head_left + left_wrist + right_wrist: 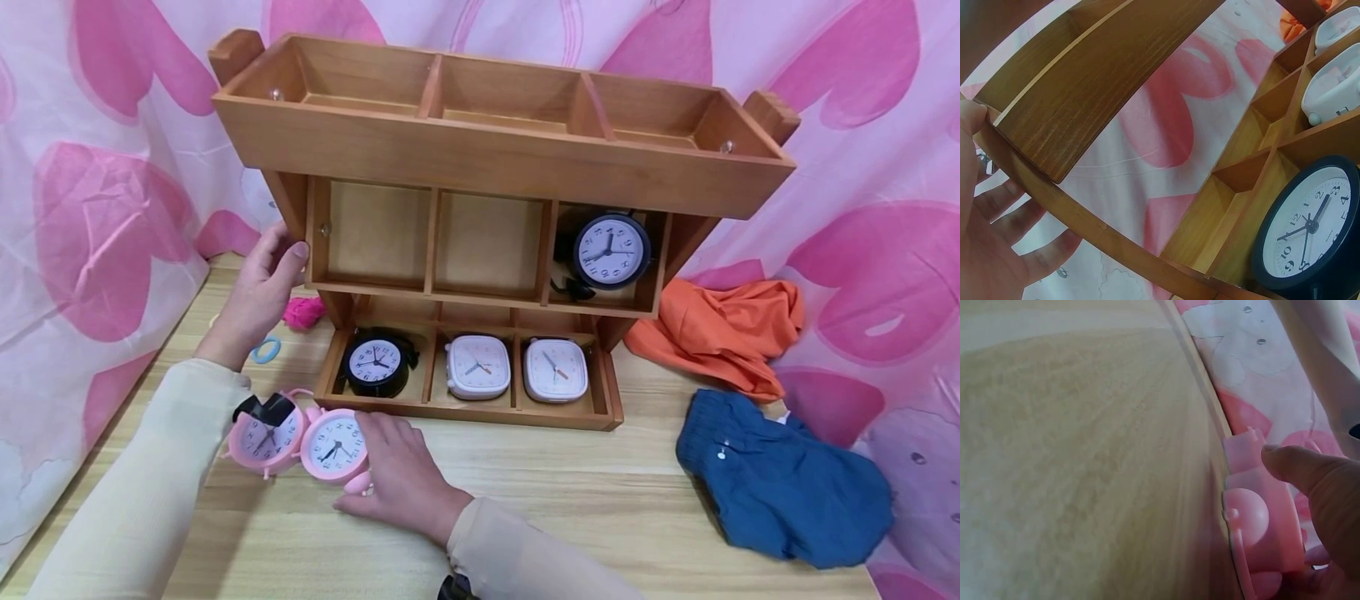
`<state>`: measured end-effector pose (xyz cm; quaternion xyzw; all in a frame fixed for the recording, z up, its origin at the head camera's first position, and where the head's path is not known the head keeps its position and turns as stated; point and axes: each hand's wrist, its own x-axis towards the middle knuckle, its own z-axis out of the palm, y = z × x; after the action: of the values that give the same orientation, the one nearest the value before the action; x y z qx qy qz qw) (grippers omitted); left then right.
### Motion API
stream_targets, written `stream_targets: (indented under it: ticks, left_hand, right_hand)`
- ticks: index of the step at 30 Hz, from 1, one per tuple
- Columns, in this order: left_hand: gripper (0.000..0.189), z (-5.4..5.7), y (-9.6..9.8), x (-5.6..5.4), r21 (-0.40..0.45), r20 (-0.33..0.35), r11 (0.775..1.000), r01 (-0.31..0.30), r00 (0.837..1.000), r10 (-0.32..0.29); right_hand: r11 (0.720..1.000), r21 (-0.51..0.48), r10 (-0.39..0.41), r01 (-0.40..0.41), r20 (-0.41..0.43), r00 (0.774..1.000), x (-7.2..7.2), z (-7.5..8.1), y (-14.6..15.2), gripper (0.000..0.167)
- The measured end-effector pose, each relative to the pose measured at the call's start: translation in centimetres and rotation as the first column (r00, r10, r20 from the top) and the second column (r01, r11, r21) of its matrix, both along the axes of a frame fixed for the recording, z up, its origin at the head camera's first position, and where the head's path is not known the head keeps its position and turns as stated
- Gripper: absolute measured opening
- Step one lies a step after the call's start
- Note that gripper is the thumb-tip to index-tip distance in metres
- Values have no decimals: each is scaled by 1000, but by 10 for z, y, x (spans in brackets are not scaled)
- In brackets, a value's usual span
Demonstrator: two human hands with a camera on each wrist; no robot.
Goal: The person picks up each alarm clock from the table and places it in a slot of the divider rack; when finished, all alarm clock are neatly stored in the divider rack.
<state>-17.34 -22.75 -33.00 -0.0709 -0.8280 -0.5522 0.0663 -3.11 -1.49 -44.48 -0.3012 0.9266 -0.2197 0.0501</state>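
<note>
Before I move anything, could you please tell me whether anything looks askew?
Yes: the black clock at the right end of the middle tray looks askew, rotated so its 10 sits near the bottom.

Orange cloth (720, 333), dk-blue cloth (780, 483) nr it, lt-blue ring (258, 357) by magenta bundle (303, 312), heart-print curtain (112, 233) in bkgd

Both arms (131, 492) forward, left fingers (267, 243) higher, right fingers (390, 431) curved.

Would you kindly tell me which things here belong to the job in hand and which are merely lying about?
Job, it seems:
- wooden rack
- two pink clocks
- two black clocks
- two white clocks

Apparently just lying about:
- orange cloth
- dark blue cloth
- light blue ring
- bright pink item
</note>
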Motion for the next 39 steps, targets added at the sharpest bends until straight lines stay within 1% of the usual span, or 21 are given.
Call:
stream_targets:
  ticks: [3, 6, 9, 15, 18, 26, 32, 39]
  left_hand:
    - [49, 0, 0, 0, -4, 0, 1000, 2, 1000, -2]
    - [49, 0, 0, 0, -13, -4, 1000, -1, 1000, 1]
    - [49, 1, 0, 0, -23, 0, 1000, -2, 1000, 2]
    - [50, 2, 0, 0, -45, 12, 999, 5, 1000, -4]
    - [50, 2, -1, 1, -47, 17, 999, 8, 1000, -8]
    - [50, 0, -1, 0, -35, 12, 999, 12, 1000, -12]
    - [50, 0, -1, 1, -37, 16, 999, 10, 1000, -9]
    - [50, 2, 0, 1, -38, 6, 999, 12, 1000, -12]
  right_hand:
    - [998, 46, -30, 31, -18, 999, 0, -1, -7, 109]
    - [995, 81, -46, 51, -63, 997, 0, -2, -11, 113]
    - [992, 98, -68, 75, -69, 995, -2, -4, -15, 111]
    - [988, 105, -105, 113, -84, 991, -7, -6, -17, 99]
    - [987, 104, -113, 121, -78, 990, -8, -6, -18, 99]
    - [986, 100, -123, 133, -101, 987, -8, -8, -20, 94]
    - [992, 57, -106, 109, -64, 992, -8, -9, -15, 91]
    - [996, -53, -76, 74, -31, 997, -4, -10, 0, 88]
